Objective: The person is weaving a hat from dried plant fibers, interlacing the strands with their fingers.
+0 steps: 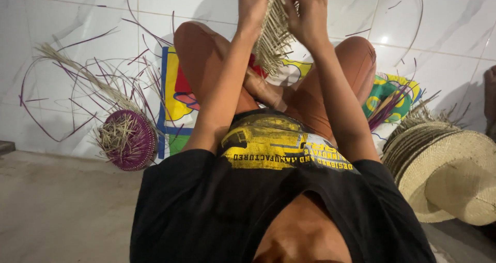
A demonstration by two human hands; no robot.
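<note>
Head view shows a half-woven straw piece (273, 36) held up in front of the person, above the crossed legs. It is pale yellow-beige, with a tight woven part and many loose stiff straw ends that stick out downward and to the left like a fringe. Its upper part is cut off by the top edge of the picture, so the full shape is hard to make out — only the lower edge is clear.

Both hands are closed on this piece. The left hand (254, 5) grips its left side, fingers curled around the weave. The right hand (306, 12) holds the right side, fingers bent over the straw; the fingertips of both are partly hidden in the strands. Both forearms rise steeply from the body, elbows low, and meet at the piece.

Under the legs lies a colourful mat (173, 92) on the white tiled floor (67, 20). To the left lies a purple woven piece (129, 139) with long loose purple and straw strands. To the right — a stack of finished straw hats (444, 165), partly cut off by the picture's edge.
</note>
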